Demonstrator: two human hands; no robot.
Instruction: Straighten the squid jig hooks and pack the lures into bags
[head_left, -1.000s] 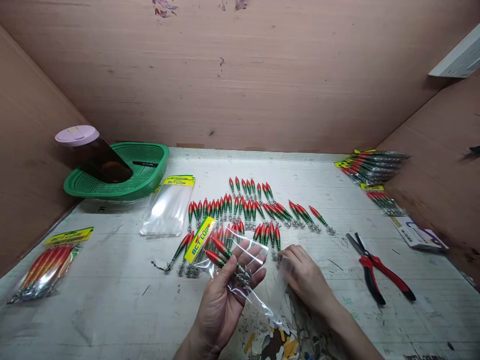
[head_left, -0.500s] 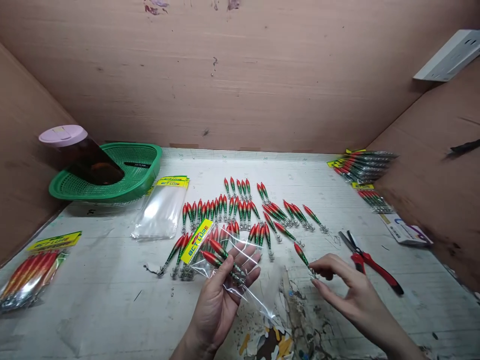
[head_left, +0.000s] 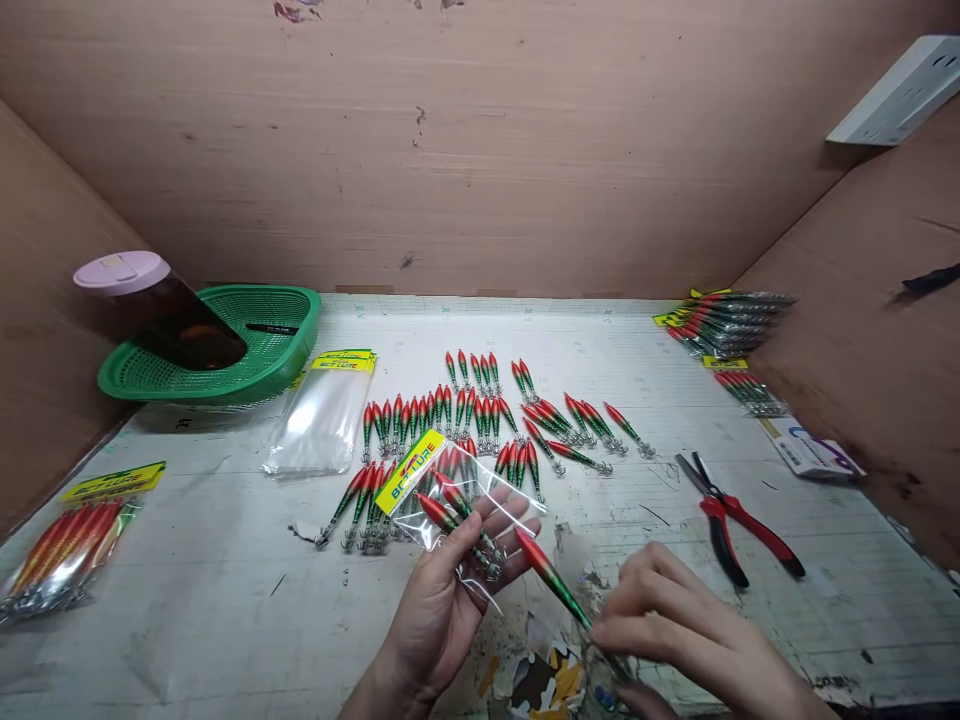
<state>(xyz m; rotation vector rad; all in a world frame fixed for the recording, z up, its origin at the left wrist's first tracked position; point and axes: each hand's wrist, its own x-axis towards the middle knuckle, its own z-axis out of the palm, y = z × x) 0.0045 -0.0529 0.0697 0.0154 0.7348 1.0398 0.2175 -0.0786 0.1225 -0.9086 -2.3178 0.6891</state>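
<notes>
In my left hand (head_left: 442, 600) is a clear plastic bag (head_left: 409, 472) with a yellow printed header, and two red-and-green fishing lures (head_left: 455, 515) lie inside it. My thumb presses the bag against the fingers. My right hand (head_left: 675, 630) pinches another fishing lure (head_left: 553, 577) by its hook end, its red nose pointing up and left toward the bag's lower right side. The hooks of that lure are hidden by my fingers. Beyond my hands, many loose lures (head_left: 431, 418) lie in rows on the white tabletop.
Flat bags (head_left: 319, 415) are stacked left of the lures. A green basket (head_left: 300, 355) holds a lidded bottle (head_left: 187, 325). Packed lures lie at the left (head_left: 71, 540) and far right (head_left: 727, 325). Red-handled pliers (head_left: 739, 520) rest at right, near a small box (head_left: 810, 450).
My right hand has picked the lure off the table and brought it left and nearer, beside the bag. My left hand has shifted slightly right with the bag.
</notes>
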